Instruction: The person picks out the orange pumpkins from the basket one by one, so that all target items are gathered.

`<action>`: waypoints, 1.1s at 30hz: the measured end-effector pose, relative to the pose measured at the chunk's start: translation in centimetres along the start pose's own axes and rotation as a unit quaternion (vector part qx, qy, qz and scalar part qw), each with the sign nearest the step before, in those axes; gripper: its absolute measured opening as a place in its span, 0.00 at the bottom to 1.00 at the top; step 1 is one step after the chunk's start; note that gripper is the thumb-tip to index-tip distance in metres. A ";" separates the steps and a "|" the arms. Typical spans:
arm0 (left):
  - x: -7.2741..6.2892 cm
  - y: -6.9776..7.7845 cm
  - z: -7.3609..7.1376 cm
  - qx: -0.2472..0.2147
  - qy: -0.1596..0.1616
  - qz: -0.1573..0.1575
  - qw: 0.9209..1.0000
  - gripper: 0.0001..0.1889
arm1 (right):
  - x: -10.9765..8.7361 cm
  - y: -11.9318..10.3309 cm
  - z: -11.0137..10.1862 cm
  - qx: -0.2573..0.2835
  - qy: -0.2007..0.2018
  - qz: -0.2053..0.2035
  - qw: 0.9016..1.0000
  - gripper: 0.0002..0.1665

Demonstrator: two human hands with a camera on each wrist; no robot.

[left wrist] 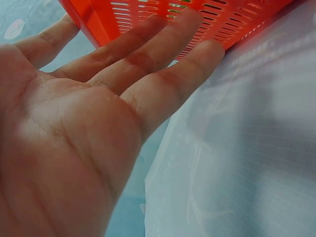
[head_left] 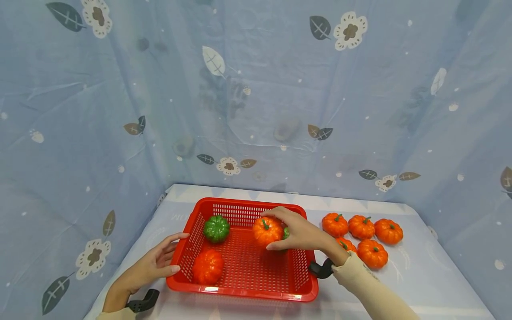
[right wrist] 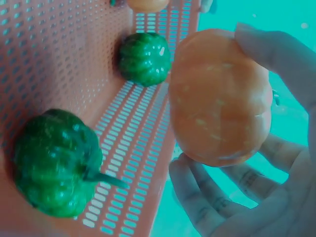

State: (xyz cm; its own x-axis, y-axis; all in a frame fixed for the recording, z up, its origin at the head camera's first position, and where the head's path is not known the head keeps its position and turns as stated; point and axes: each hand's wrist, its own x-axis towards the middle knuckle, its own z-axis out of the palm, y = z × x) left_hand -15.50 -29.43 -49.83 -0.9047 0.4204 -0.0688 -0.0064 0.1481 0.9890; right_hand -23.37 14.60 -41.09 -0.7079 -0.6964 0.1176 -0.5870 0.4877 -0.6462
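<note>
My right hand (head_left: 300, 230) grips a small orange pumpkin (head_left: 266, 232) by its sides, over the right half of a red plastic basket (head_left: 244, 292). In the right wrist view this pumpkin (right wrist: 219, 98) sits between thumb and fingers. Two green pumpkins lie in the basket: one (head_left: 216, 229) at the back left, the other (right wrist: 59, 165) mostly hidden behind the right hand in the head view. A red-orange pumpkin (head_left: 208, 266) occupies the front left corner. My left hand (head_left: 148, 269) is at the basket's left side, its extended fingers (left wrist: 163, 89) against the slotted wall.
Several more orange pumpkins (head_left: 362, 227) stand grouped on the cloth-covered table (head_left: 432, 275), right of the basket. A blue patterned curtain (head_left: 256, 111) hangs behind and on both sides. Each wrist wears a black camera mount (head_left: 321, 269).
</note>
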 end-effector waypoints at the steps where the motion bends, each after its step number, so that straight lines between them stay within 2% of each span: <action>1: 0.0 0.0 0.0 -0.001 -0.001 0.001 1.000 0.40 | -0.3 0.0 -0.2 0.005 0.004 0.002 1.000 0.44; 11: 0.1 0.1 0.0 -0.003 -0.002 -0.001 1.000 0.40 | -2.9 1.6 -1.4 -0.003 0.059 0.020 0.998 0.45; 17: -0.1 0.1 0.0 -0.001 0.001 -0.004 1.000 0.40 | -4.5 2.0 -2.0 0.023 0.074 0.036 0.996 0.45; 25: -0.1 0.2 0.1 0.002 0.001 -0.003 1.000 0.40 | -6.4 2.5 -2.9 -0.010 0.109 0.054 0.993 0.48; 29: -0.1 0.3 0.1 0.003 0.000 -0.003 1.000 0.40 | -7.5 2.9 -3.4 -0.003 0.123 0.075 0.990 0.49; 33: -0.1 0.3 0.1 0.003 0.001 -0.002 1.000 0.40 | -8.7 3.5 -3.8 0.015 0.132 0.116 0.984 0.48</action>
State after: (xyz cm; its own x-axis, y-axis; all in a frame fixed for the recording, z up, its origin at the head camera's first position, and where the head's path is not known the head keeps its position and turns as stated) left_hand -15.41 -29.30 -49.54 -0.9057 0.4178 -0.0722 -0.0075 0.1544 0.9880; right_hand -20.71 24.38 -41.47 -0.9013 -0.4053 0.1532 -0.3885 0.5995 -0.6998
